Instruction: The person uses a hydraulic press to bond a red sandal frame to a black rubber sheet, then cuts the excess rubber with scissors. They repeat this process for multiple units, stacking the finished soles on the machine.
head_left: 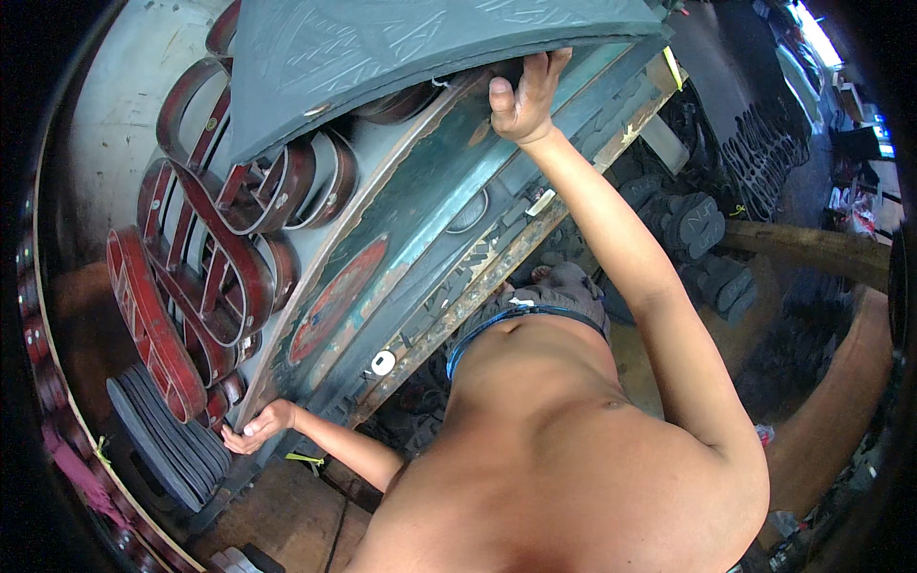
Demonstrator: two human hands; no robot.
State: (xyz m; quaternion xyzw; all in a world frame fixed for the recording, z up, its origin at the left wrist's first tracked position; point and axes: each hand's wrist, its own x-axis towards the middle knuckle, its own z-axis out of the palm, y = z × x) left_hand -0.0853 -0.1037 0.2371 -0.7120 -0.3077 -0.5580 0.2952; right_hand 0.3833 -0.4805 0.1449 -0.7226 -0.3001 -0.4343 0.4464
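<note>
My left hand [263,427] is at the near left corner of a pale board [315,258], its fingers closed round the edge. My right hand [528,103] is raised at the edge of a grey textured rubber sheet [449,48], palm showing, thumb apart from the fingers; the fingertips touch the sheet's rim. Several dark red, sole-shaped cutting dies [224,258] stand on the board, partly covered by the sheet. One bright red die [153,325] leans at the board's left side.
A stack of dark grey strips [172,439] sits beside my left hand. Before me runs a worn green metal bench [401,258] with a rough front edge. To the right are stacked dark sole pieces [693,229], a wooden beam [812,250] and a cut-out rubber web [764,158].
</note>
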